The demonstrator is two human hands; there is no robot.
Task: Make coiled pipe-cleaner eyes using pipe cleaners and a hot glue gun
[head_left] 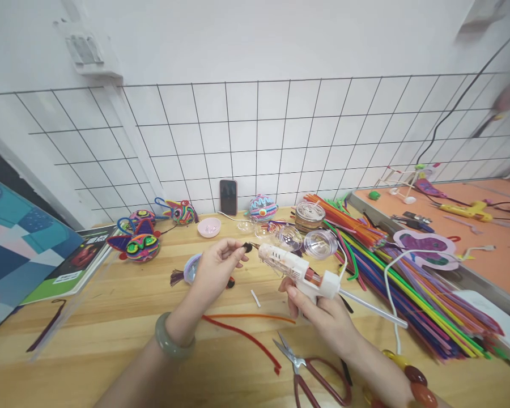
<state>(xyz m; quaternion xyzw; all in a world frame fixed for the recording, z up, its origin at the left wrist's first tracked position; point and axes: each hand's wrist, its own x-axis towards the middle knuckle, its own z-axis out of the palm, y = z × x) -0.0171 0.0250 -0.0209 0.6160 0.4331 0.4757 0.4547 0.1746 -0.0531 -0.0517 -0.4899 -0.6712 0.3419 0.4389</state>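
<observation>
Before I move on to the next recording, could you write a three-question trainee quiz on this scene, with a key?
1. What does the right hand hold? A) a phone; B) a glue gun; C) a pink bowl.
2. True or false: the scissors lie on the table with their blades closed together.
3. Fill in the colour: the left hand pinches a small ____ piece by the nozzle.

Key: 1. B. 2. False; the blades are spread apart. 3. Black.
</observation>
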